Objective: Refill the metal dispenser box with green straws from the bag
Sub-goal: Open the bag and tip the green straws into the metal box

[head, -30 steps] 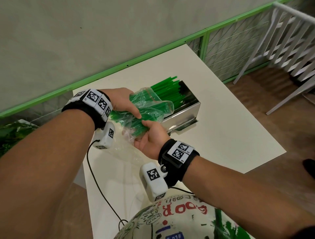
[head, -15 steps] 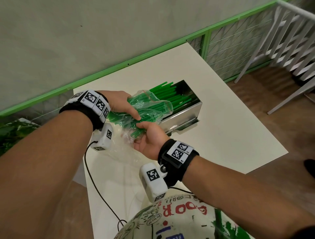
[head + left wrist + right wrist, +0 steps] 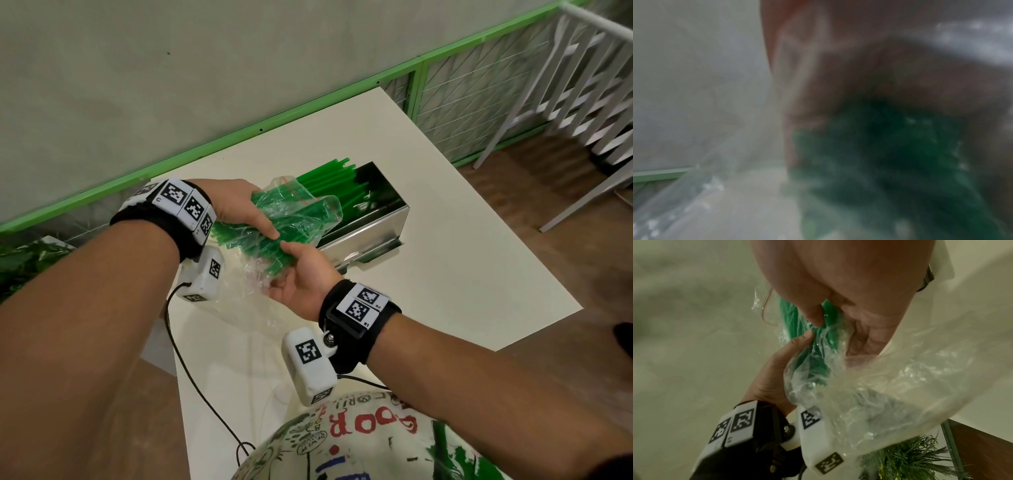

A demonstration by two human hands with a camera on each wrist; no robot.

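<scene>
I had both hands on the bag [image 3: 294,219] mid-frame: left hand [image 3: 239,209] gripping it from above, right hand [image 3: 301,274] pinching straws [image 3: 270,255] through plastic, aiming them into the box [image 3: 370,226] just right.

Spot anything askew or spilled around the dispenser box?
No spill visible. The green straws in the metal dispenser box overhang its far-left end, tips fanned out unevenly. Both hands, left hand and right hand, grip the bag.

wall [image 3: 171,68]: plain grey-green | rail [image 3: 239,137]: bright green, wire mesh panels [image 3: 479,102] beneath | table [image 3: 445,291]: white, square-cornered | floor [image 3: 565,257]: brown wood | white slatted frame [image 3: 582,85] — far right | foliage [image 3: 27,263] — left edge
</scene>
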